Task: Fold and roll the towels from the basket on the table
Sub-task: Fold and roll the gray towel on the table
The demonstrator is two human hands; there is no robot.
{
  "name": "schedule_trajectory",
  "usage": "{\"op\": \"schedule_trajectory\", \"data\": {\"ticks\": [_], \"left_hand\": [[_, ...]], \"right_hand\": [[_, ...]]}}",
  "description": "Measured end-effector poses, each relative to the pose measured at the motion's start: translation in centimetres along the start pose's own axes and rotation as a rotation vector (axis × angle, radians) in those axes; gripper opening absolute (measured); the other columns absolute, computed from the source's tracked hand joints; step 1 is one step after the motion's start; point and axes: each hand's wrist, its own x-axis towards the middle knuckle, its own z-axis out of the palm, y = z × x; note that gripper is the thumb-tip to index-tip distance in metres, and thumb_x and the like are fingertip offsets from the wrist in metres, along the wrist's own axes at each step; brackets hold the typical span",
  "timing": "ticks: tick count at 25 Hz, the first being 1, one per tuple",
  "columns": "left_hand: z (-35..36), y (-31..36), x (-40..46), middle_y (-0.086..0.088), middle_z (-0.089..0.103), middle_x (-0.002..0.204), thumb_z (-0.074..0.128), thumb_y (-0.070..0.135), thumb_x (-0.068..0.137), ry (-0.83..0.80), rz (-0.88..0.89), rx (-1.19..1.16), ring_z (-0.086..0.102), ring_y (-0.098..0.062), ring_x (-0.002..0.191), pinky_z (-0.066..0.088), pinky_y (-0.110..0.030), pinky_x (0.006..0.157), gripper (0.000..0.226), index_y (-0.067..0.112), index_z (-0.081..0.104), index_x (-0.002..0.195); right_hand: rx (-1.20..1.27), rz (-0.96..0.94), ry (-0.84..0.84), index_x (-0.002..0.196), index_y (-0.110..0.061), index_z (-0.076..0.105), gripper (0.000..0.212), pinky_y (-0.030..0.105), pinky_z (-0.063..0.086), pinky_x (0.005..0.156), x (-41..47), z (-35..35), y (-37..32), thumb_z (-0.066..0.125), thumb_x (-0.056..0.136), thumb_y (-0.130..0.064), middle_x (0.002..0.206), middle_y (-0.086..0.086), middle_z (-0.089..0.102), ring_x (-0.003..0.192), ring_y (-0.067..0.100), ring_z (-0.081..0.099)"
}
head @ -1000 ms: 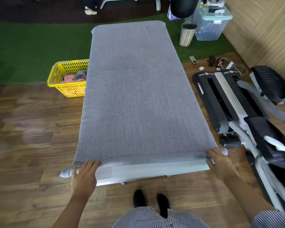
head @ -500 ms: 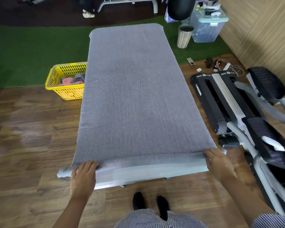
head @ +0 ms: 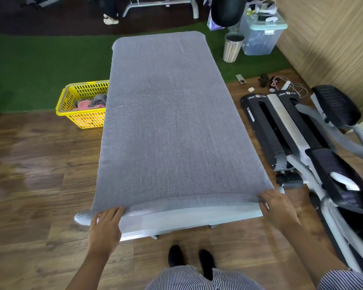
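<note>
A large grey towel (head: 168, 122) lies spread flat over the whole table (head: 176, 225). Its near edge is turned into a thin roll (head: 176, 204) that runs across the table's front. My left hand (head: 106, 225) rests on the roll's left end with straight fingers. My right hand (head: 278, 208) presses the roll's right end, fingers laid over it. A yellow basket (head: 82, 118) stands on the floor left of the table, with pink and grey towels (head: 90, 102) inside.
An elliptical trainer (head: 302, 147) lies close along the table's right side. A bin (head: 233, 47) and a clear storage box (head: 260, 36) stand beyond the far right corner. Small items and cables (head: 281, 84) lie on the floor. A person's shoe (head: 110, 18) shows far back.
Both hands have pushed the rolled near edge a little farther up the table, and the roll has grown slightly thicker. The camera tilted a bit.
</note>
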Motion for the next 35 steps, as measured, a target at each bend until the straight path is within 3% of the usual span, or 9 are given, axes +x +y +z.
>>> {"op": "schedule_trajectory", "data": {"ticks": [3, 5, 8, 15, 19, 22, 26, 31, 35], "left_hand": [[-0.1, -0.7, -0.5, 0.000, 0.064, 0.085, 0.028, 0.004, 0.063, -0.014, 0.101, -0.001, 0.064, -0.025, 0.074, 0.041, -0.042, 0.075, 0.051, 0.020, 0.052, 0.105], [-0.1, -0.7, -0.3, -0.003, 0.065, 0.091, 0.030, 0.005, 0.067, 0.010, 0.074, 0.009, 0.061, -0.025, 0.082, 0.040, -0.043, 0.078, 0.049, 0.018, 0.053, 0.108], [-0.4, -0.1, 0.9, -0.007, 0.067, 0.099, 0.035, 0.009, 0.077, 0.031, -0.034, 0.016, 0.059, -0.027, 0.091, 0.042, -0.047, 0.085, 0.039, 0.011, 0.063, 0.104], [-1.0, -0.2, 1.8, 0.000, 0.066, 0.105, 0.040, 0.033, 0.075, -0.075, 0.002, -0.061, 0.054, -0.020, 0.098, 0.049, -0.043, 0.081, 0.044, 0.014, 0.068, 0.104], [-0.7, -0.9, 2.0, -0.001, 0.069, 0.101, 0.045, 0.019, 0.080, -0.108, 0.013, -0.034, 0.065, -0.028, 0.089, 0.051, -0.046, 0.075, 0.035, 0.012, 0.068, 0.106], [-0.9, -0.9, 1.8, 0.000, 0.070, 0.088, 0.067, -0.006, 0.063, -0.132, 0.041, 0.001, 0.068, -0.025, 0.079, 0.051, -0.046, 0.073, 0.043, 0.013, 0.069, 0.102], [-1.1, -2.0, 1.3, 0.001, 0.069, 0.093, 0.055, 0.004, 0.068, -0.139, 0.152, 0.002, 0.067, -0.023, 0.083, 0.050, -0.043, 0.072, 0.042, 0.015, 0.066, 0.107], [-1.5, -1.0, 2.0, -0.004, 0.069, 0.102, 0.038, 0.023, 0.087, -0.134, -0.037, -0.024, 0.066, -0.028, 0.089, 0.050, -0.049, 0.080, 0.037, 0.011, 0.068, 0.106], [-1.1, -1.0, 2.0, -0.005, 0.070, 0.103, 0.048, 0.024, 0.082, -0.142, -0.053, -0.070, 0.066, -0.030, 0.093, 0.053, -0.048, 0.080, 0.036, 0.008, 0.069, 0.107]], "right_hand": [[-0.011, -0.042, 0.004, 0.062, -0.019, 0.055, 0.014, 0.042, 0.047, 0.075, -0.1, -0.1, 0.4, 0.050, 0.073, -0.011, 0.062, -0.007, 0.050, 0.062, 0.017, 0.046], [-0.007, -0.022, -0.011, 0.075, -0.014, 0.062, 0.010, 0.040, 0.048, 0.076, 0.1, 0.2, 0.4, 0.056, 0.075, -0.005, 0.077, -0.001, 0.057, 0.077, 0.023, 0.053], [-0.017, 0.022, -0.070, 0.096, -0.009, 0.064, 0.024, 0.035, 0.050, 0.078, 1.0, 0.8, 0.5, 0.058, 0.077, 0.005, 0.105, 0.006, 0.059, 0.101, 0.023, 0.049], [0.159, 0.062, -0.112, 0.112, 0.000, 0.061, 0.038, 0.037, 0.048, 0.088, 0.5, 0.3, -0.3, 0.060, 0.075, 0.010, 0.112, 0.010, 0.059, 0.107, 0.030, 0.054], [0.137, 0.026, -0.073, 0.101, 0.000, 0.065, 0.032, 0.040, 0.052, 0.080, 0.8, 0.5, -0.2, 0.061, 0.072, 0.014, 0.101, 0.012, 0.061, 0.094, 0.030, 0.058], [0.109, 0.017, -0.064, 0.084, -0.003, 0.064, 0.016, 0.041, 0.052, 0.067, 0.8, 0.5, -0.1, 0.061, 0.073, 0.008, 0.083, 0.007, 0.059, 0.077, 0.025, 0.055], [0.013, -0.039, 0.008, 0.070, -0.005, 0.064, 0.009, 0.040, 0.050, 0.063, 0.7, 0.1, -0.2, 0.057, 0.072, 0.000, 0.068, 0.007, 0.058, 0.068, 0.029, 0.057], [0.039, -0.025, 0.042, 0.088, -0.004, 0.065, 0.036, 0.040, 0.052, 0.066, 0.9, 0.1, -0.4, 0.065, 0.060, 0.019, 0.085, 0.009, 0.061, 0.082, 0.026, 0.053], [0.138, 0.054, -0.079, 0.112, -0.002, 0.063, 0.041, 0.043, 0.050, 0.089, 0.7, 0.7, 0.1, 0.061, 0.073, 0.011, 0.113, 0.011, 0.061, 0.110, 0.033, 0.055]]}}
